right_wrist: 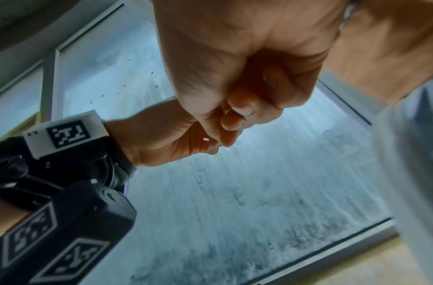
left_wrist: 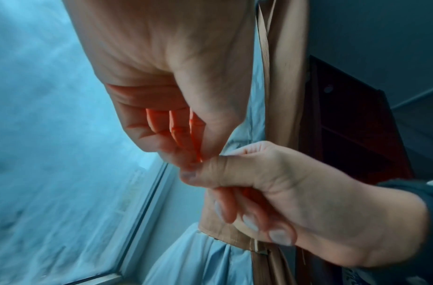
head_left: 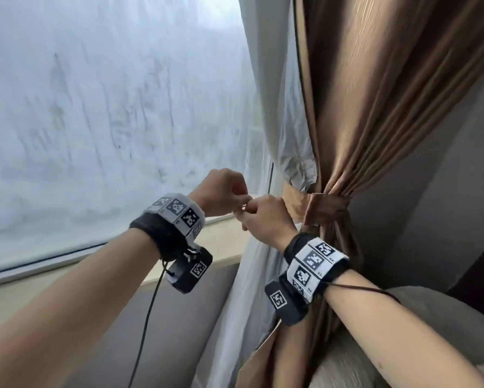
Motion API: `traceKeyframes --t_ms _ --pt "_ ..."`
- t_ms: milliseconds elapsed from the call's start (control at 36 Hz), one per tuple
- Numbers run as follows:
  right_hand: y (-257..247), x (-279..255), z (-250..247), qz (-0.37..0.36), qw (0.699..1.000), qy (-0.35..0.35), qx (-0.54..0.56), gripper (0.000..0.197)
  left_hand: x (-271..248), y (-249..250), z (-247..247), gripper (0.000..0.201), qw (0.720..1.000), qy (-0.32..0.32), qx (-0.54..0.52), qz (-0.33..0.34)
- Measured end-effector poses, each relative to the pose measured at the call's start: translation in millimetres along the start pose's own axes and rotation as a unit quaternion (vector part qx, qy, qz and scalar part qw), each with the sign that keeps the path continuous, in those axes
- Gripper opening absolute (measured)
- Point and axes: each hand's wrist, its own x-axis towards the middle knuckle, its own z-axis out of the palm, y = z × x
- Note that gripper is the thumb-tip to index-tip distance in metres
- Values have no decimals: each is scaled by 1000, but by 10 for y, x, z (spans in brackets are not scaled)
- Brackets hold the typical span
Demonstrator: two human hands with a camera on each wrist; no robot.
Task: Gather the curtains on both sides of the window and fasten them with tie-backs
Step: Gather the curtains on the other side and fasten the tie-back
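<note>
Bronze satin curtain [head_left: 375, 107], cinched by matching tie-back [head_left: 323, 207]

2 hands: left hand [head_left: 224, 191], right hand [head_left: 263, 219]. 2 curtains: brown curtain [head_left: 375, 107], white sheer [head_left: 266, 93]. 1 tie-back [head_left: 319, 205]. 1 window [head_left: 109, 107].

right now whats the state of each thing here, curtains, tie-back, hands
brown curtain: gathered into a bunch, cinched by the tie-back
tie-back: wrapped round the brown curtain
white sheer curtain: hanging beside the brown one
left hand: fingers curled, pinching at the tie-back's end
right hand: fingers curled, pinching at the same spot
</note>
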Motion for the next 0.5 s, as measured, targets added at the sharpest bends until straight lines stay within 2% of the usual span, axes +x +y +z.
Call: traceKeyframes --t_ms 139,250,306,417,500 --pt "-671 -75 157 -59 995 -71 47 37 -525 -359 -478 14 998 21 -40 -40" --pt "-1424 -111 462 -117 982 -123 86 35 -1152 -733 -1039 14 991 93 -54 -81" --pt "-1828 -160 683 -145 974 -143 95 28 -1487 -910 -1323 15 986 122 -46 -103" --pt "-2900 -460 1292 -224 946 -195 129 26 -2422 -1313 -2065 18 970 183 -7 -160" --pt "-3809 -816 1793 -273 917 -231 177 19 -3324 -1582 -2708 18 946 243 21 -211"
